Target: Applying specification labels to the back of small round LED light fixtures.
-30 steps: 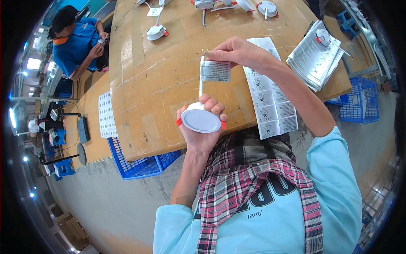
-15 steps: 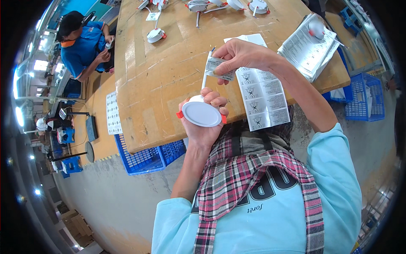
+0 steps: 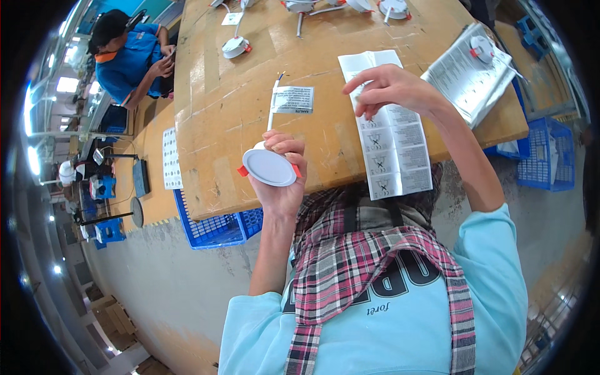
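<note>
The lamp [image 3: 270,167] is held above the table [image 3: 219,137], face to the viewer, by the left hand [image 3: 278,199], whose fingers are curled round its body. The cable [image 3: 270,120] has already been tagged with a label [image 3: 294,100]; further labels are left on the sheet [image 3: 406,147], over which the right hand [image 3: 400,90] is held, fingers loosely spread, nothing pinched. Something pale, not clearly identifiable, is contained in the right crate [image 3: 544,172]; the left crate [image 3: 214,240] is partly covered by the table edge.
</note>
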Motion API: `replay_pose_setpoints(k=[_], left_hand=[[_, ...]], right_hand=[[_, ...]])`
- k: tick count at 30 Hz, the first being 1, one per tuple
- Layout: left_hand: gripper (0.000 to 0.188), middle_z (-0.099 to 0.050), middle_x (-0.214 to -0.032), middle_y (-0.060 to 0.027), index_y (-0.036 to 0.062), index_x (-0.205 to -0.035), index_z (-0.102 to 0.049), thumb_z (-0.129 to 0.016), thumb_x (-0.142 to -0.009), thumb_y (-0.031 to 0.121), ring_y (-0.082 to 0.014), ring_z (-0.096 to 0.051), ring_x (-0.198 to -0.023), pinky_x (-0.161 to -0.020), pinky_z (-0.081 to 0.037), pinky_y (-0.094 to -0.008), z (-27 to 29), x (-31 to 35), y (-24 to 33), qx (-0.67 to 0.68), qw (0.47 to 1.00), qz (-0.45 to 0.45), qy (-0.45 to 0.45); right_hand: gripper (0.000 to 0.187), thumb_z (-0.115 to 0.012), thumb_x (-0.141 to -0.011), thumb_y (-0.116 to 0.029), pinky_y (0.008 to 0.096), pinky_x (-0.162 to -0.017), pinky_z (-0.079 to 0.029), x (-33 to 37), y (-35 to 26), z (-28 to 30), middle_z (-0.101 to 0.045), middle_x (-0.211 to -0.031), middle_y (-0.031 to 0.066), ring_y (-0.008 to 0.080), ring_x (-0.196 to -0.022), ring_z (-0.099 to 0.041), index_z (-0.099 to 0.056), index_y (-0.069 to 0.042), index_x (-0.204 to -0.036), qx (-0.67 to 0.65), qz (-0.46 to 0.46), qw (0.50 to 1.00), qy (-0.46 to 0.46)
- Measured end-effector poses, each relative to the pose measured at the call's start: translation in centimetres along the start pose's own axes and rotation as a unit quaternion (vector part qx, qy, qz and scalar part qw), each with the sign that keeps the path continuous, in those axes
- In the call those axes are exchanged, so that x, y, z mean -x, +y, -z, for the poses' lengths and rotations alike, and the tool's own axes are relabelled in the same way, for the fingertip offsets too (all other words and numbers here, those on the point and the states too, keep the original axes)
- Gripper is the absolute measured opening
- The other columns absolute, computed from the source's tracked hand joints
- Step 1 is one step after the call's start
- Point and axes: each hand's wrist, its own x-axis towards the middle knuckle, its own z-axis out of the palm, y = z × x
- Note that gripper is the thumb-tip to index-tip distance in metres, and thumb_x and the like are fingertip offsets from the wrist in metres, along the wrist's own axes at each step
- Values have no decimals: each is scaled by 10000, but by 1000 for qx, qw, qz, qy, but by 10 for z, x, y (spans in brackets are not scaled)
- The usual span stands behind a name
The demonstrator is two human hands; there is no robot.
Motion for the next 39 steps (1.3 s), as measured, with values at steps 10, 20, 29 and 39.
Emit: replay_pose_setpoints(k=[10, 20, 29, 39], left_hand=[[438, -585, -1130, -154, -4, -1163, -557, -561, -857, 309, -252, -553, -1018, -896, -416, -364, -32, -109, 127, -907, 370, -160, 124], [482, -432, -1269, -194, 2, -1179, -524, -645, -821, 300, -312, -372, -1226, -1014, -283, -429, 28, -137, 111, -943, -68, -324, 35], [436, -462, -1219, -162, -8, -1148, -524, -650, -807, 232, -296, -405, -1179, -1027, -278, -410, 35, -131, 114, -965, -13, -262, 1], [326, -515, -1162, -158, 14, -1075, -579, -655, -796, 166, -307, -466, -1122, -979, -340, -408, 33, -140, 112, -962, 44, -270, -21]], right_hand=[[193, -549, -905, -113, 229, -724, -490, 10, 14, 5, -638, -807, 46, 94, -756, -602, -630, 13, -1026, -36, 15, 987, 156], [162, -542, -888, -60, 246, -688, -478, 1, 37, 5, -655, -793, 77, 116, -749, -623, -641, 1, -1000, 128, 108, 904, 394], [154, -537, -864, -13, 315, -641, -464, -14, 60, -4, -613, -698, 77, 194, -665, -603, -647, -31, -969, 327, 160, 840, 403], [162, -576, -824, -4, 326, -629, -460, -9, 64, 3, -617, -701, 82, 212, -662, -603, -651, -42, -962, 360, 163, 814, 427]])
